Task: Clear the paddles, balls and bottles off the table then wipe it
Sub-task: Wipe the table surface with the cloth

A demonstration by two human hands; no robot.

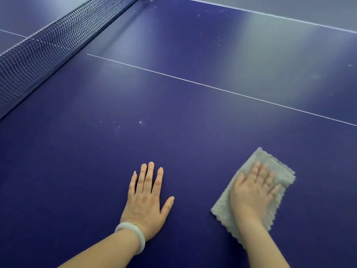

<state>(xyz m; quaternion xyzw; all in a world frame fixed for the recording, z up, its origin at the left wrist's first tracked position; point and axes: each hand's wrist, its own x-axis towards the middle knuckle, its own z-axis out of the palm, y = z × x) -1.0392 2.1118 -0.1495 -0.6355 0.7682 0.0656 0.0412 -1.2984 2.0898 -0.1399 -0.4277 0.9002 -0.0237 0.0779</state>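
A blue ping-pong table (173,122) fills the view. My right hand (253,192) lies flat with straight fingers on a folded grey cloth (268,159), pressing it onto the table surface at the lower right. My left hand (146,196) rests palm down on the bare table to the left of the cloth, fingers spread and straight, holding nothing. A pale bangle sits on my left wrist. No paddles, balls or bottles show in the view.
The dark net (44,49) runs diagonally across the upper left. A white centre line (212,87) crosses the table from left to right. Small pale specks (140,122) lie on the surface ahead of my left hand.
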